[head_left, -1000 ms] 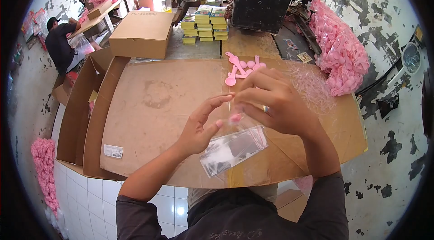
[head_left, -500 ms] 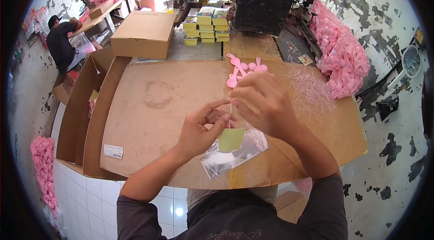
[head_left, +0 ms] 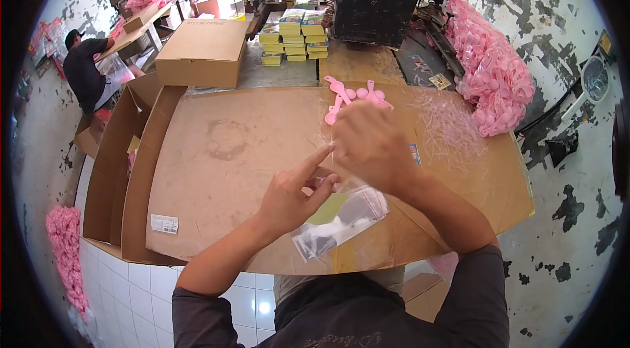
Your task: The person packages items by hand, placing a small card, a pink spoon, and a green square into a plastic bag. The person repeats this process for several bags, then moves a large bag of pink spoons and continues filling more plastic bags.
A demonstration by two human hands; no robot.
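Observation:
My left hand (head_left: 292, 194) is above the clear plastic bags (head_left: 344, 225), with its index finger stretched towards my right hand and its thumb close to the curled fingers. What it pinches is too small to make out. My right hand (head_left: 371, 144), closed and blurred, touches or nearly touches that index fingertip; its contents are hidden. A pale green piece (head_left: 330, 209) shows at the bags' upper left. Pink scoops (head_left: 338, 89) lie just beyond my right hand. A small printed card (head_left: 415, 153) shows beside my right wrist.
Thin clear strips (head_left: 453, 131) and heaped pink scoops in plastic (head_left: 492, 72) are at right. Behind stand a closed carton (head_left: 200, 53), stacked yellow-edged cards (head_left: 293, 38) and a black machine box (head_left: 374, 3). An open carton (head_left: 141, 171) borders the left. A person (head_left: 85, 72) sits far left.
The green piece has left my left fingertips and now shows lower, at the bags. My right hand has turned and closed more. The printed card has come into view beside my right wrist.

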